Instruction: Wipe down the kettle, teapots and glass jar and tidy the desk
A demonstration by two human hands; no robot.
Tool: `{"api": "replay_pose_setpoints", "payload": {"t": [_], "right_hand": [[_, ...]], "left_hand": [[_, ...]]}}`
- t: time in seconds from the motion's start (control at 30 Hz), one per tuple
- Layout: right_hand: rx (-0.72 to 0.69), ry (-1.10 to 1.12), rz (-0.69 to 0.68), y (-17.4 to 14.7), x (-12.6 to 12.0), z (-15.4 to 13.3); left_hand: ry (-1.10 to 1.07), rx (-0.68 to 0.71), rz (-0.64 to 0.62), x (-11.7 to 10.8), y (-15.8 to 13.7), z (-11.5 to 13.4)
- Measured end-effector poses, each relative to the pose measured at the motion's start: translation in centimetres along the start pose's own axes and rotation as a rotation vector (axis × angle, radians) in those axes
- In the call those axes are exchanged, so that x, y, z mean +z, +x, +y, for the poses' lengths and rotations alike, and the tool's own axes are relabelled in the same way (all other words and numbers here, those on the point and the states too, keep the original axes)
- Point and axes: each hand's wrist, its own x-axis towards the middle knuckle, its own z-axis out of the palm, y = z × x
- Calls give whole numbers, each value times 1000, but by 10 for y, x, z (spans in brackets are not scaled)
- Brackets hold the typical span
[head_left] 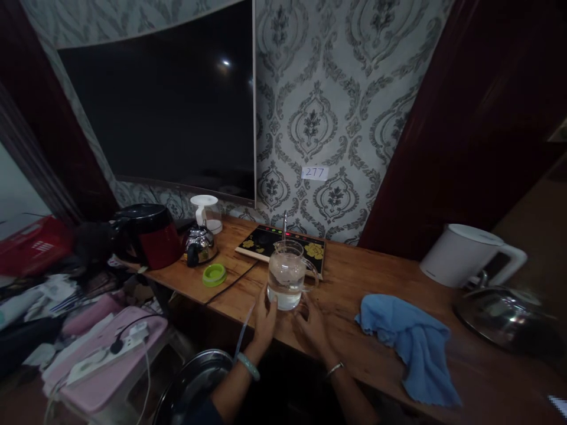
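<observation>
Wooden counter (343,286): green dish (214,276), blue cloth (410,339) flank glass pitcher (286,283).

A smooth, pale green bangle (248,366) rings the left wrist (257,349) at half past six; a thin silver bangle (335,369) circles the right wrist (326,354) at five o'clock. A dark sleeve (200,412) shows at seven.

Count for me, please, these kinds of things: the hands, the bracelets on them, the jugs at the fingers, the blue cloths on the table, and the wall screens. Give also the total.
Hands: 2 (left hand, right hand)
Bracelets: 2 (thick one, thin one)
Jug: 1
Blue cloth: 1
Screen: 1
Total: 7
</observation>
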Motion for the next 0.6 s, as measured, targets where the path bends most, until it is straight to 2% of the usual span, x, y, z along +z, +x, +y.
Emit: {"api": "replay_pose_setpoints", "payload": {"t": [0.6], "right_hand": [[-16, -16, 16, 0, 0, -2]], "left_hand": [[-10, -18, -28, -1, -1, 1]]}}
